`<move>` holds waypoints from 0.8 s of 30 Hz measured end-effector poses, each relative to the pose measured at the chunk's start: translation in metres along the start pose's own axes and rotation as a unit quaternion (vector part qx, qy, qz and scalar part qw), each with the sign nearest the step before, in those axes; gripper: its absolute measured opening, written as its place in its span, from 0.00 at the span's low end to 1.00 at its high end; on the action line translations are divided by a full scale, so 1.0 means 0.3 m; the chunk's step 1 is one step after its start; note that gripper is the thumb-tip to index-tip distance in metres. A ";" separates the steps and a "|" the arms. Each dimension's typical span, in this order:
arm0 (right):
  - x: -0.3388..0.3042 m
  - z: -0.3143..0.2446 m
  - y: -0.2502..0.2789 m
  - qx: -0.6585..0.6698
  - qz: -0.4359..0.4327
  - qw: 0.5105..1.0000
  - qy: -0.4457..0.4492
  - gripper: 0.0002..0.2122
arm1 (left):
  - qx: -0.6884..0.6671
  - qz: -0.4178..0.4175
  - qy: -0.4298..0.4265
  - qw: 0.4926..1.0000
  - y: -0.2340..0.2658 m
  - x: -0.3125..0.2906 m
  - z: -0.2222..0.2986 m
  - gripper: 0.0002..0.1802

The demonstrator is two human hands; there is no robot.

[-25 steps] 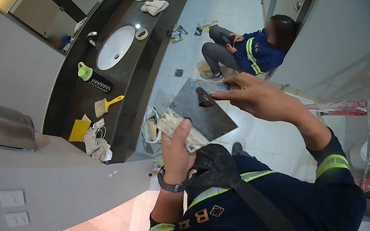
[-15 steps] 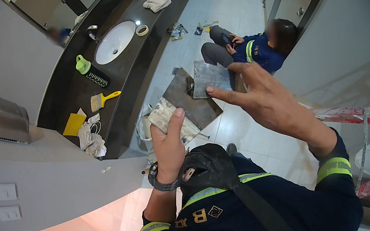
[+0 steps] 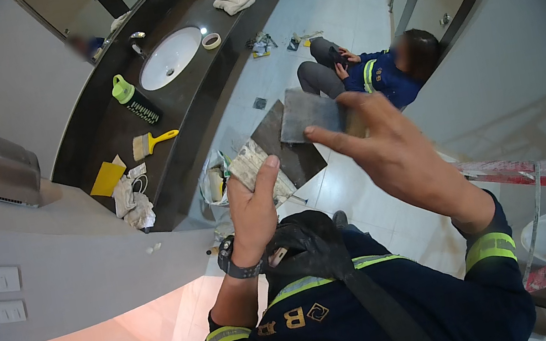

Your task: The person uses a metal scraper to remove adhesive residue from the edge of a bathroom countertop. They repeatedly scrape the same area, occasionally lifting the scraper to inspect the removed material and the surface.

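Note:
My left hand [image 3: 254, 206] is closed on a whitish, stained flat piece [image 3: 252, 167], the thumb lying along its near side. Just beyond it a dark brown flat plate [image 3: 307, 159] shows; whether it is joined to the whitish piece I cannot tell. My right hand [image 3: 395, 143] grips a grey rectangular scraper blade [image 3: 311, 115], with a fingertip on its face. That blade overlaps the far part of the brown plate in the picture. Part of the blade's right end is hidden behind my right hand.
A dark counter [image 3: 193, 104] with two sinks runs along the left, carrying a yellow-handled brush [image 3: 153, 143], a green-capped bottle [image 3: 135, 101] and tape [image 3: 211, 41]. Another person [image 3: 380, 76] sits on the floor ahead. A red-railed ladder [image 3: 533, 174] stands at right; a bag [image 3: 215, 184] is below the counter.
The grey blade has shifted slightly left and tilted, covering a dark lump seen at its edge before. My left hand and the whitish piece have moved a little to the right.

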State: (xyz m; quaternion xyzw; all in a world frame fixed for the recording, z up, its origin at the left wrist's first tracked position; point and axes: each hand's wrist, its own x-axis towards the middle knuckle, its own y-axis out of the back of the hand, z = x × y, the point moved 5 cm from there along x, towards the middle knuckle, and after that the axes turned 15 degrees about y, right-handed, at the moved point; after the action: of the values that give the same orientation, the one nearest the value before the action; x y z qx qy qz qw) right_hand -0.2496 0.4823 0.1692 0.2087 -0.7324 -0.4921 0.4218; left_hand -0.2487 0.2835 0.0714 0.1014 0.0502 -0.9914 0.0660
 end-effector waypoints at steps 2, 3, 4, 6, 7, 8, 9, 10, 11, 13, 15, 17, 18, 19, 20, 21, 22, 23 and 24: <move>-0.003 -0.004 -0.021 -0.009 -0.006 1.000 0.010 0.27 | -0.016 -0.007 -0.005 1.000 0.011 0.003 -0.006 0.12; 0.000 -0.004 -0.027 -0.013 -0.007 1.000 0.018 0.27 | -0.025 -0.007 -0.005 1.000 0.025 0.011 -0.027 0.12; 0.003 0.007 -0.028 0.054 0.001 0.998 -0.009 0.26 | -0.033 -0.006 -0.004 0.999 0.037 0.015 -0.036 0.12; 0.001 0.038 -0.018 0.180 0.010 0.981 -0.066 0.26 | -0.182 -0.054 0.056 0.980 0.028 0.014 -0.030 0.14; -0.003 0.066 -0.071 0.295 0.009 0.954 -0.049 0.25 | -0.254 -0.077 0.086 0.960 0.025 0.014 -0.029 0.16; 0.002 0.084 -0.106 0.304 0.010 0.951 -0.051 0.25 | -0.271 -0.098 0.092 0.953 0.023 0.025 -0.028 0.16; 0.005 0.094 -0.144 0.316 0.010 0.947 -0.053 0.25 | -0.285 -0.115 0.100 0.946 0.030 0.032 -0.037 0.16; 0.008 0.099 -0.176 0.328 0.011 0.943 -0.055 0.25 | -0.299 -0.133 0.107 0.939 0.036 0.035 -0.043 0.16; 0.013 0.105 -0.206 0.302 0.007 0.951 -0.068 0.25 | -0.300 -0.119 0.105 0.941 0.052 0.032 -0.047 0.17; -0.017 0.162 -0.280 0.185 0.000 0.982 -0.026 0.22 | -0.295 -0.106 0.104 0.944 0.062 0.021 -0.048 0.17; -0.039 0.202 -0.287 0.245 0.049 0.965 -0.086 0.19 | -0.255 -0.080 0.049 0.962 0.108 0.017 -0.050 0.16; -0.073 0.223 -0.285 0.463 0.155 0.839 -0.242 0.14 | -0.197 -0.035 -0.004 0.980 0.154 0.023 -0.048 0.16; -0.059 0.200 -0.269 0.487 0.168 0.824 -0.236 0.13 | -0.159 -0.003 -0.029 0.987 0.176 0.024 -0.045 0.16; -0.041 0.173 -0.249 0.509 0.182 0.809 -0.229 0.12 | -0.120 0.029 -0.054 0.991 0.196 0.022 -0.037 0.15; -0.030 0.148 -0.240 0.532 0.200 0.792 -0.223 0.11 | -0.092 0.039 -0.064 0.993 0.204 0.016 -0.028 0.15; -0.019 0.116 -0.254 0.544 0.212 0.777 -0.235 0.08 | -0.064 0.049 -0.074 0.994 0.210 0.006 -0.017 0.14; -0.006 0.089 -0.271 0.549 0.195 0.776 -0.241 0.09 | -0.037 0.059 -0.085 0.994 0.214 -0.002 -0.005 0.14; 0.001 0.066 -0.286 0.552 0.176 0.777 -0.249 0.09 | -0.026 0.052 -0.120 0.991 0.206 -0.010 0.010 0.12; 0.012 0.044 -0.302 0.554 0.156 0.776 -0.256 0.09 | -0.016 0.045 -0.155 0.987 0.195 -0.018 0.026 0.12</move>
State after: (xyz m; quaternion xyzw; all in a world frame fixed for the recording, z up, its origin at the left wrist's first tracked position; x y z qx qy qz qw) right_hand -0.2724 0.4482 0.0872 0.1554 -0.9820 0.0361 0.1010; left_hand -0.2368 0.2254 0.0749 -0.0525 0.0503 -0.9902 0.1194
